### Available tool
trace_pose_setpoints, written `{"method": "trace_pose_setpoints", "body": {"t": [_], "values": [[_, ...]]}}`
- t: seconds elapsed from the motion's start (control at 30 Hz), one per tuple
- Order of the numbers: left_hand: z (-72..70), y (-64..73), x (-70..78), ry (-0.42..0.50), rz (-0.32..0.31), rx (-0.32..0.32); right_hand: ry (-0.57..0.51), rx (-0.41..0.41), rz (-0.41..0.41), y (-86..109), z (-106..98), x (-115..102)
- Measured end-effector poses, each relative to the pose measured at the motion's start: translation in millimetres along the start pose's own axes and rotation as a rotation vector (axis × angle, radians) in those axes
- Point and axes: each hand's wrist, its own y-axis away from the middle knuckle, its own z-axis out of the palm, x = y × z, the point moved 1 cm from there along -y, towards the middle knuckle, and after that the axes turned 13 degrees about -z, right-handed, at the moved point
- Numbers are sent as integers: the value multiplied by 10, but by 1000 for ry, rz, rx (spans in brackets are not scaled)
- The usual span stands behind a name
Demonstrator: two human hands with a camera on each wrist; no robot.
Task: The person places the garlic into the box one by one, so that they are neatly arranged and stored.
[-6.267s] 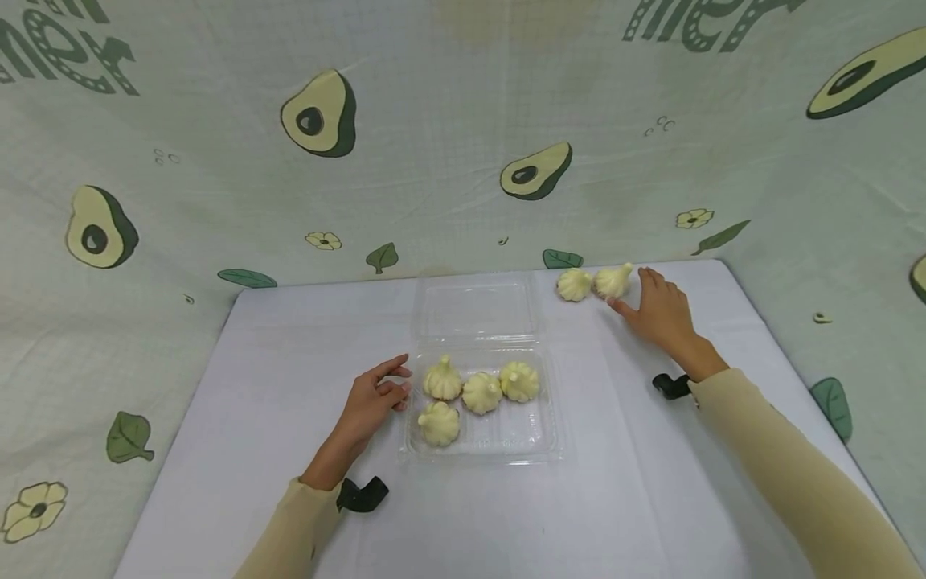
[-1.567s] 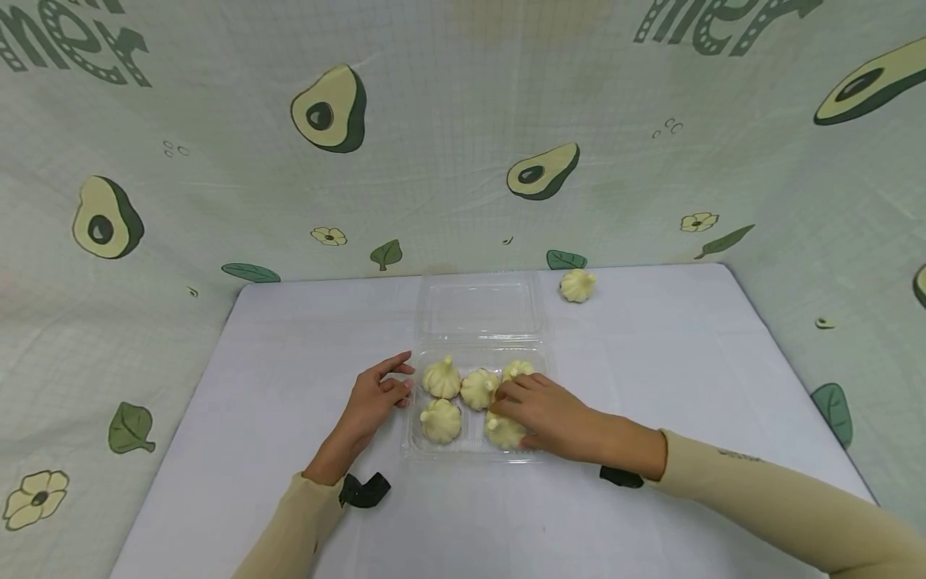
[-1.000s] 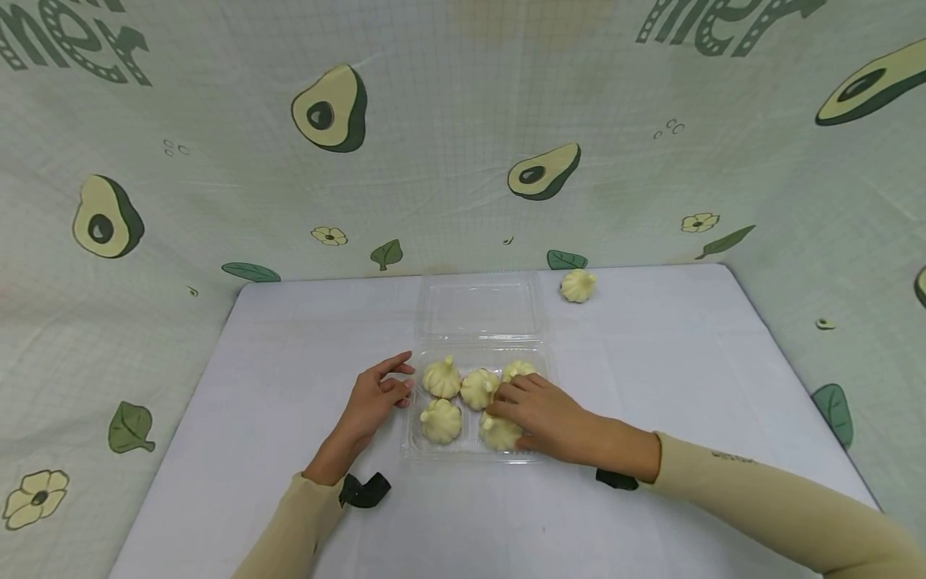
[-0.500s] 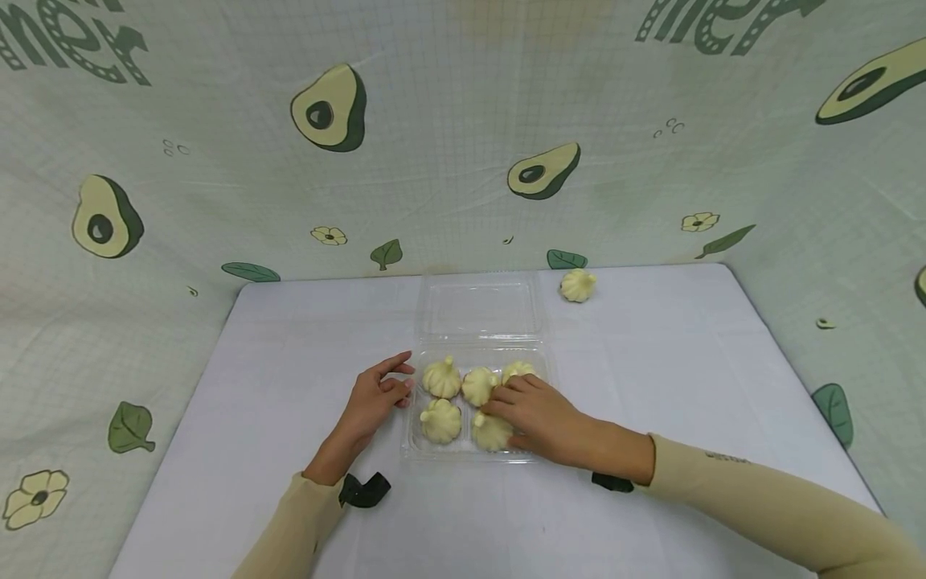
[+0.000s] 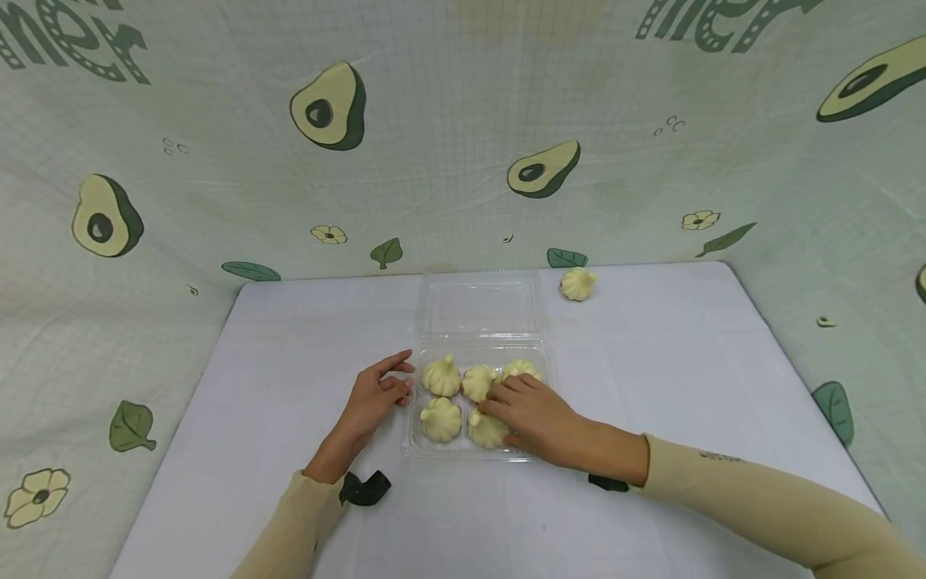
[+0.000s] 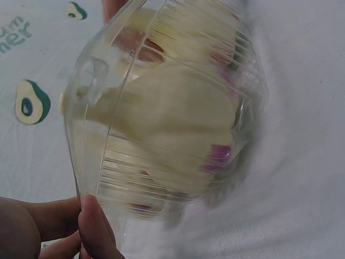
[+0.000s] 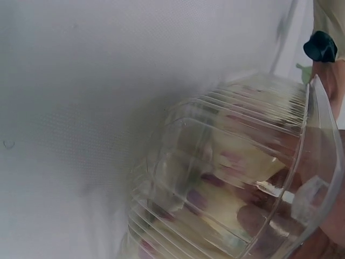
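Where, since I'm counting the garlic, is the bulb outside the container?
In the head view, the loose garlic bulb lies near the far edge of the white table, just right of the open container lid.

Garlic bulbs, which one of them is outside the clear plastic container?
The lone bulb on the table, near its far edge and right of the open lid; the other five bulbs are all inside the container.
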Motion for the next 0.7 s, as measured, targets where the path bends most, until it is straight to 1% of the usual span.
{"method": "trace_pose_setpoints", "body": {"t": [0.2, 0.33, 0.5, 0.7], "values": [[3, 1, 1, 2, -3, 2, 3, -9, 1, 9, -4, -4], [6, 0, -3, 1, -7, 6, 18, -1, -4, 35, -25, -4], [6, 6, 1, -3, -7, 11, 28, -3, 11, 76, -49, 9], [3, 2, 3, -4, -7, 11, 27, 42, -7, 68, -34, 13]]}}
